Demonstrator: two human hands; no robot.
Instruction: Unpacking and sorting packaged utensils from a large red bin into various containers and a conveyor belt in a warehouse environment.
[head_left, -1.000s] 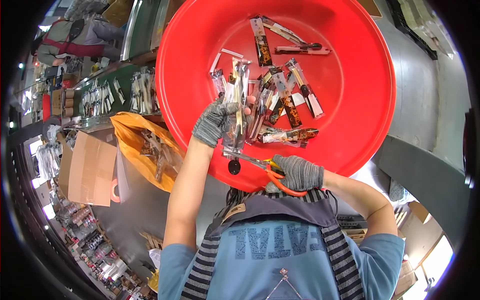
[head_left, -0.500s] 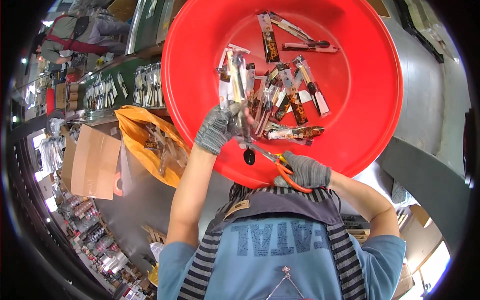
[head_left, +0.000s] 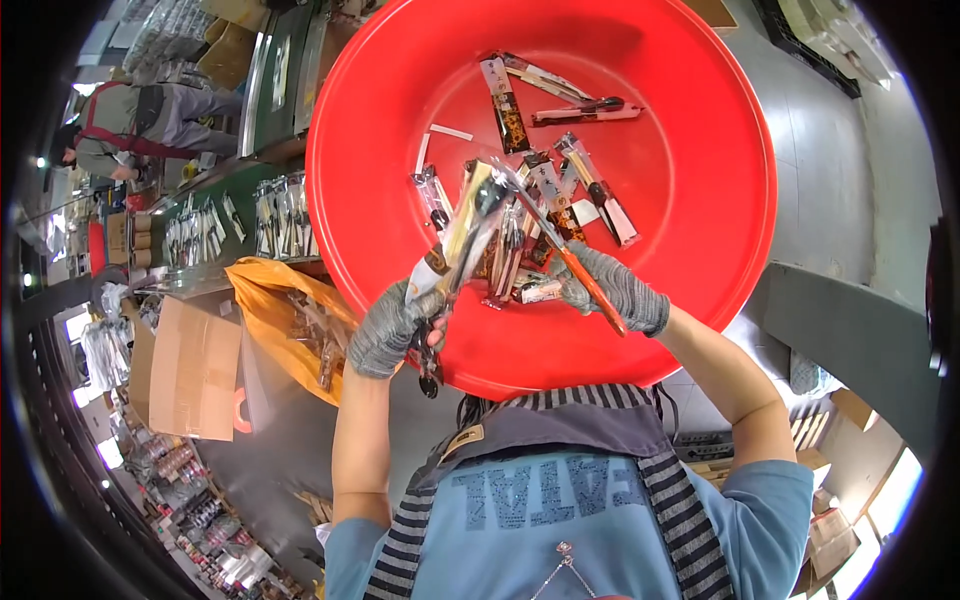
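Note:
My left hand [head_left: 393, 328], in a grey knit glove, is closed around a clear-wrapped cutlery packet [head_left: 458, 228]. Pale sticks and a black spoon show through its film, and a dark spoon-like end hangs below the hand. In my right hand [head_left: 625, 287], also gloved, are orange-handled scissors [head_left: 592, 285]. Their blades point up and left to the packet's upper end; whether they touch the film I cannot tell. Beneath both hands is a large red basin [head_left: 720, 210], where several similar packets [head_left: 505, 105] and white paper strips [head_left: 452, 131] lie.
Left of the basin sits an orange bag [head_left: 262, 278] with clear wrappers in it, beside a cardboard box [head_left: 196, 365]. Further left a green conveyor [head_left: 225, 175] carries rows of packets. Another person [head_left: 160, 120] stands at it. A grey beam [head_left: 850, 320] is on the right.
My left hand has moved down and left, with the packet now tilted rightward. My right hand has moved up, taking the scissors from the packet's lower end to its upper end.

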